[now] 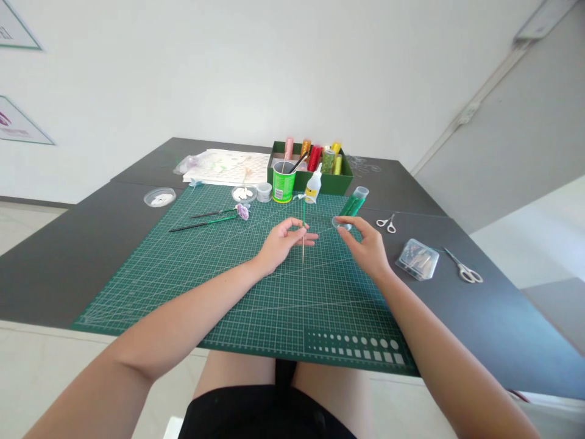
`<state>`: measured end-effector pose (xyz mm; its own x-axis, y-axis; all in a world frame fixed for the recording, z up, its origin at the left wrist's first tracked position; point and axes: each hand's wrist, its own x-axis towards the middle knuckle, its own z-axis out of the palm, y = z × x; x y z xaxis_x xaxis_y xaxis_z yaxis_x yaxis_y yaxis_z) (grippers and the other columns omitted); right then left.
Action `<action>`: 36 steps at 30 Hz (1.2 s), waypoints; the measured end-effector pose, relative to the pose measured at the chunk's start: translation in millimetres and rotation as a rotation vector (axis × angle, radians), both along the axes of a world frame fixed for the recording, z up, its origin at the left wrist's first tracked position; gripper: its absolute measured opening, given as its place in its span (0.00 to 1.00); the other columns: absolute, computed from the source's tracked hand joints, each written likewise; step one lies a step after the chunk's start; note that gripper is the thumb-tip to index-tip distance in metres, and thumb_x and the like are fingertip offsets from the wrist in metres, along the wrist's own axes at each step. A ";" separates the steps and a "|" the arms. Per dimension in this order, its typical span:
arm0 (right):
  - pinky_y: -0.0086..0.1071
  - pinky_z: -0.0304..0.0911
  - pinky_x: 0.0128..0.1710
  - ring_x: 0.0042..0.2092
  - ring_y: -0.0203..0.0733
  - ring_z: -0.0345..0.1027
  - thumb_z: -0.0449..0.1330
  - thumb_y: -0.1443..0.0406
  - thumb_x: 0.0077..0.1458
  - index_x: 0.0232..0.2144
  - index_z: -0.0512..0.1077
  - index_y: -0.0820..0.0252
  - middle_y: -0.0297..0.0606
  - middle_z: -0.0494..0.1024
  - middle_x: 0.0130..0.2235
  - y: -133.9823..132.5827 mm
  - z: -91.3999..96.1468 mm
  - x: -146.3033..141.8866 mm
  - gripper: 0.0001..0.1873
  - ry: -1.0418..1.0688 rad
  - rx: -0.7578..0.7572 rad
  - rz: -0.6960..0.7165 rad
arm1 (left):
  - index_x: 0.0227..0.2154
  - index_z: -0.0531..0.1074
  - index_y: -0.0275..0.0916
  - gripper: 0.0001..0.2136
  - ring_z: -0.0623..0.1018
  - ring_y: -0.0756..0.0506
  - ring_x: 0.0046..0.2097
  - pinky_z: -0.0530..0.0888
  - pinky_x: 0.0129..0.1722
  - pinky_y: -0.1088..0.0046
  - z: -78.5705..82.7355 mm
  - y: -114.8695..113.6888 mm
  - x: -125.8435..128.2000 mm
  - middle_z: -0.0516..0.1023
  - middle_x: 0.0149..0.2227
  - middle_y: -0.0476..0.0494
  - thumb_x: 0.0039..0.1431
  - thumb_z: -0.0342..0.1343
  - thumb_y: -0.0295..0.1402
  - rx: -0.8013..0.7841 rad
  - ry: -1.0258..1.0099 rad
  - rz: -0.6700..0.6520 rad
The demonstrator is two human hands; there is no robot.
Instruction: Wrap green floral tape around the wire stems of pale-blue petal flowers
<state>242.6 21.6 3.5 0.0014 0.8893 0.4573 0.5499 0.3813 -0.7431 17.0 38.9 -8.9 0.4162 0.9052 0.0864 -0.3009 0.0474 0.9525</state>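
stick stands upright, pinched in your left hand; your right hand pinches a small clear cap above the green mat.

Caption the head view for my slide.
Left hand pinches a thin stick upright over a green cutting mat; right hand touches a small clear cap.

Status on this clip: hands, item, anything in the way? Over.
Left hand pinches thin stick, upright over cutting mat. Right hand fingertips at small clear cap. Glue bottle, green tube close behind.
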 end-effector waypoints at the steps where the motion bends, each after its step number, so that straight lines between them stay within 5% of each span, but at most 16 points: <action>1: 0.49 0.67 0.59 0.54 0.51 0.75 0.60 0.57 0.62 0.48 0.78 0.55 0.43 0.82 0.49 -3.2 0.9 -6.4 0.16 0.064 -0.055 0.071 | 0.39 0.69 0.37 0.12 0.86 0.40 0.43 0.78 0.53 0.56 -0.7 -5.4 4.4 0.84 0.39 0.40 0.64 0.63 0.41 -0.001 0.010 -0.036; 5: 0.38 0.76 0.42 0.45 0.46 0.78 0.58 0.49 0.64 0.56 0.72 0.54 0.42 0.81 0.44 -15.9 1.1 -30.5 0.24 0.242 -0.353 0.362 | 0.40 0.69 0.38 0.14 0.86 0.42 0.38 0.81 0.44 0.62 -2.2 -21.7 16.1 0.83 0.33 0.44 0.64 0.62 0.43 0.047 0.078 -0.093; 9: 0.28 0.55 0.17 0.21 0.34 0.59 0.53 0.44 0.65 0.54 0.71 0.58 0.29 0.68 0.25 -22.5 -3.7 -42.3 0.28 0.228 -0.520 0.411 | 0.42 0.69 0.39 0.10 0.85 0.44 0.31 0.80 0.36 0.68 2.0 -27.8 15.7 0.80 0.26 0.49 0.67 0.58 0.41 0.110 0.179 -0.068; 16: 0.31 0.40 0.21 0.21 0.33 0.44 0.58 0.51 0.62 0.46 0.75 0.57 0.26 0.61 0.19 -22.1 2.1 -36.4 0.19 0.078 -0.435 0.233 | 0.40 0.69 0.39 0.03 0.83 0.48 0.29 0.75 0.34 0.72 4.8 -20.3 8.9 0.84 0.31 0.47 0.67 0.55 0.32 0.170 0.382 0.136; 25: 0.31 0.42 0.23 0.22 0.33 0.46 0.58 0.55 0.60 0.34 0.81 0.60 0.29 0.61 0.19 -28.6 16.5 -31.5 0.17 0.045 -0.321 0.236 | 0.38 0.72 0.39 0.04 0.81 0.48 0.31 0.73 0.35 0.71 3.6 -14.4 2.9 0.86 0.35 0.48 0.69 0.54 0.32 0.324 0.620 0.220; 36: 0.31 0.39 0.22 0.21 0.31 0.42 0.64 0.55 0.58 0.38 0.84 0.61 0.25 0.54 0.17 -29.4 32.3 -15.5 0.16 0.311 -0.303 0.252 | 0.40 0.77 0.45 0.08 0.82 0.44 0.41 0.70 0.36 0.71 12.6 -25.3 1.3 0.84 0.38 0.52 0.71 0.53 0.35 0.755 1.169 0.002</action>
<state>227.1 -7.8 35.7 -0.1351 0.9723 0.1908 0.2033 0.2157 -0.9551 18.3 13.6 3.7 0.5840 0.7967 0.1557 0.6794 -0.5847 0.4433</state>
